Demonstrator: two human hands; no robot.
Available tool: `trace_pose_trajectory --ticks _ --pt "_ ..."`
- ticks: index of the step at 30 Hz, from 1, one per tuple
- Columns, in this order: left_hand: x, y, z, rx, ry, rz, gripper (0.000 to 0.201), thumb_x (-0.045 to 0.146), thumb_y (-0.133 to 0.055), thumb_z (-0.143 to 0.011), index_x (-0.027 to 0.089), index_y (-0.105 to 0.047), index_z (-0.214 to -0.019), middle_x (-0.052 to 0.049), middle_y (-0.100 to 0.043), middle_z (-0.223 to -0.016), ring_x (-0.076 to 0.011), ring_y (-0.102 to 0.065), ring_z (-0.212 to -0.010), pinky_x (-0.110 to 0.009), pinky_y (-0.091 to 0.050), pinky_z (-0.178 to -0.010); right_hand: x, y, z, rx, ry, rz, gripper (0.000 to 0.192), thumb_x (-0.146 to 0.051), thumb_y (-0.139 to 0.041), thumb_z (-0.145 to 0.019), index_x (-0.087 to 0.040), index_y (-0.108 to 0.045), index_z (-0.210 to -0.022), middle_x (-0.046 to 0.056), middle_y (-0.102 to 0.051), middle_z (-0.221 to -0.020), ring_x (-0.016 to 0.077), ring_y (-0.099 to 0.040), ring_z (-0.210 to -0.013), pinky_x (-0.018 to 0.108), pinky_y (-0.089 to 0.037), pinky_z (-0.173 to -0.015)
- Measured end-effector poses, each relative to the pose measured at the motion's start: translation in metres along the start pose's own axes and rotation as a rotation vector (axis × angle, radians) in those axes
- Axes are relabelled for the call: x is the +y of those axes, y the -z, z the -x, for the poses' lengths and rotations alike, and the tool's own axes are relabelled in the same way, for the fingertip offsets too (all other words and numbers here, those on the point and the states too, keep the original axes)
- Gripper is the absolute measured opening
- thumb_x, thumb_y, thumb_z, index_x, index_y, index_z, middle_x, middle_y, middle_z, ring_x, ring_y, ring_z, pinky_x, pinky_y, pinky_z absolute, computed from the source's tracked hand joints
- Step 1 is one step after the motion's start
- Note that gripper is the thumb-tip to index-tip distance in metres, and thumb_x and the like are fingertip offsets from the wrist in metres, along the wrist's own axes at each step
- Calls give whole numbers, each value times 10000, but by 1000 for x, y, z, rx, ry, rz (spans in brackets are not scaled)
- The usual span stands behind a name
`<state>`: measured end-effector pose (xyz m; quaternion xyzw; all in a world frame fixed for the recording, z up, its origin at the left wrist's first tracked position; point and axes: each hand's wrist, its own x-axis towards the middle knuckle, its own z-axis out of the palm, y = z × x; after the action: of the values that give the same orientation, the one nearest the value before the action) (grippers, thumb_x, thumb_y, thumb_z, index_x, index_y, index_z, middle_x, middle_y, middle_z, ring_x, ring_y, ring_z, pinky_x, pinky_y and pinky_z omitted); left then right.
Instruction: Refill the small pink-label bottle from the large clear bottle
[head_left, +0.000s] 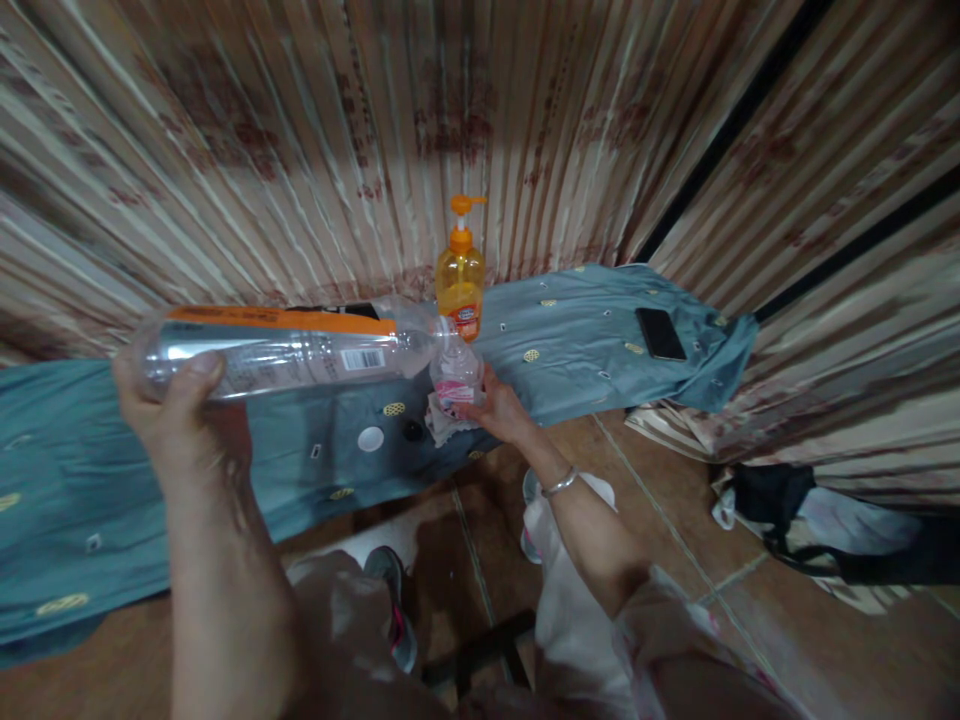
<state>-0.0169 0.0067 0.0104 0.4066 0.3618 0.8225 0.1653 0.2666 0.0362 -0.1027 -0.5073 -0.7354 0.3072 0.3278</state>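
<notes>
The large clear plastic bottle point(285, 350) lies almost level in the air above the cloth-covered surface, its base to the left and its neck to the right. An orange label band runs along its upper side, and a white patch with a barcode sits near the shoulder; the print on both is too blurred to read. The left hand point(176, 405) grips the bottle's base end, fingers wrapped round from below with the thumb pressed on the near side. The bottle's mouth meets the top of a small clear bottle point(456, 375), which stands upright and carries a pink and white label with writing too small to make out. The right hand point(501, 408) is closed around that small bottle from the right, with a pale cloth point(444, 420) bunched beneath it. A metal bangle point(561, 483) circles the right wrist.

Just behind the small bottle, on the far side, stands an orange pump dispenser point(460, 275) with a red and white label; its words cannot be read. On the teal patterned cloth point(577, 330), a white cap point(370, 438) and a dark cap point(412, 430) lie near each other, left of the small bottle. A black phone point(660, 333) lies flat well to the right.
</notes>
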Motion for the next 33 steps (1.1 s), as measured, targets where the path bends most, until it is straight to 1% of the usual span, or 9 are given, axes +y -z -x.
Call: trace_pose_trajectory --ticks 6,12,18,22,25,28,33 --pt "2 -4 1 29 -6 -20 373 212 -682 -365 181 -590 -725 37 -538 -748 -109 -522 -709 -365 -437 -844 -1 1 1 -3 4 -16 592 -391 -677 -721 -164 -411 -1199 77 -653 -995 236 -637 -886 311 -476 -736" --pt "5 -5 2 23 5 -34 337 220 -681 -365 179 -557 -675 34 -518 -751 -109 -507 -707 -371 -423 -849 -2 2 1 -11 -7 0 595 -402 -676 -723 -162 -408 -1197 79 -649 -1012 228 -631 -896 299 -469 -744" --pt "5 -6 1 -1 -5 -26 341 231 -693 -370 165 -526 -660 25 -484 -729 -111 -493 -724 -356 -413 -831 -2 1 0 -15 9 -5 615 -402 -664 -733 -143 -396 -1221 93 -644 -1026 242 -626 -925 318 -469 -765" --pt "5 -5 1 22 -5 -39 352 245 -699 -359 175 -536 -663 35 -508 -740 -113 -502 -729 -351 -419 -819 -1 1 0 -14 -3 -8 623 -396 -670 -728 -141 -394 -1225 96 -644 -1030 244 -629 -913 318 -472 -756" --pt "5 -5 3 28 5 -18 337 218 -699 -367 178 -554 -669 32 -522 -735 -122 -518 -723 -348 -426 -810 -1 1 0 -15 -11 -1 617 -400 -671 -725 -154 -398 -1221 91 -644 -1031 244 -629 -909 316 -471 -748" --pt "5 -5 4 27 5 -14 332 209 -698 -377 182 -566 -681 29 -529 -735 -126 -523 -733 -361 -430 -830 -1 1 0 -15 -8 7 621 -401 -671 -724 -144 -396 -1218 97 -645 -1024 247 -631 -901 321 -470 -746" --pt "4 -5 2 6 -25 -69 346 293 -701 -374 189 -587 -683 36 -524 -743 -113 -505 -719 -394 -423 -875 -2 1 0 -10 -4 0 609 -397 -666 -731 -155 -397 -1220 91 -643 -1029 236 -628 -906 315 -469 -759"
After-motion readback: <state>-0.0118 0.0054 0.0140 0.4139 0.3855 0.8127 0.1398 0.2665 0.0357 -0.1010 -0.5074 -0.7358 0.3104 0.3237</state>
